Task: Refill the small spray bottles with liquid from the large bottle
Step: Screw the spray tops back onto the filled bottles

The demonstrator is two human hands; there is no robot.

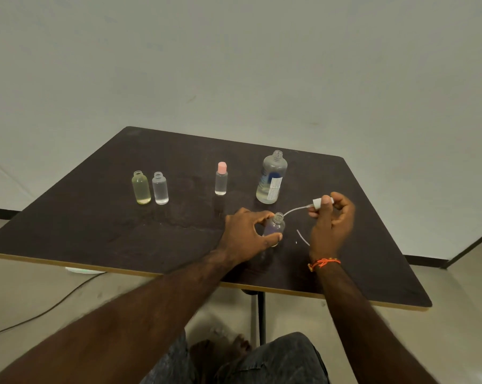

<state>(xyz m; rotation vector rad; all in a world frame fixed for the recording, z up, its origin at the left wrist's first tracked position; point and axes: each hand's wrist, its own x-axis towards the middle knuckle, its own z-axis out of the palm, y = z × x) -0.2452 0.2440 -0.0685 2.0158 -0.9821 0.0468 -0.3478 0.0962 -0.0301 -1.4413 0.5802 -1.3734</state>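
Observation:
My left hand [246, 230] grips a small clear bottle [275, 227] standing upright on the dark table [123, 225], its neck uncapped. My right hand [332, 220] pinches a white spray head [321, 202]; its thin dip tube [293, 209] curves down toward the bottle's mouth, and whether the tip is inside I cannot tell. The large clear bottle [271, 177], uncapped and holding a little liquid at its base, stands just behind my hands.
Two uncapped small bottles stand at the back left: a yellowish one [141, 187] and a clear one [160, 188]. A slim bottle with a pink cap [221, 178] stands mid-table. A loose thin tube [303, 237] lies on the table by my right hand.

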